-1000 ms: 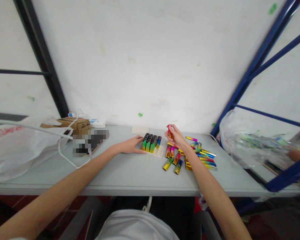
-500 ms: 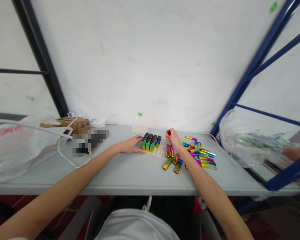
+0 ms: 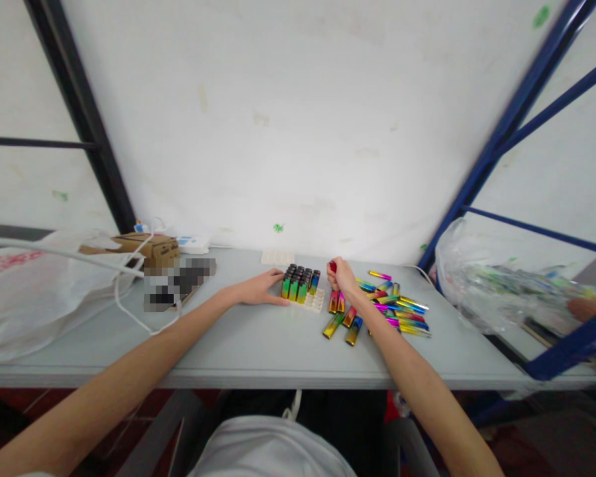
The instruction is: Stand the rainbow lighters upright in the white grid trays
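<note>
My left hand [image 3: 258, 289] lies on the table with thumb and fingers spread, against the left side of a white cell tray [image 3: 316, 303]. Shiny lighters [image 3: 295, 286] with black tops stand upright in the tray, mostly green and yellow. One blue-and-gold lighter [image 3: 314, 283] stands on their right. Bare cells show at the tray's front right. My right hand [image 3: 344, 278] is closed around a red lighter [image 3: 333, 266], just right of the tray. Several loose metallic lighters [image 3: 354, 330] lie below and right of this hand, some hidden under the forearm.
A second white tray [image 3: 277, 257] lies near the wall. At left are a white plastic bag [image 3: 44, 291], a cardboard box [image 3: 159, 250] and a white cable [image 3: 124, 311]. A clear bag [image 3: 481, 285] sits by the blue frame [image 3: 477, 179] at right, with another person's hand [image 3: 589, 310] beyond.
My right hand has shifted very slightly left towards the tray, with the red lighter still in it. My left hand and the tray have not visibly moved.
</note>
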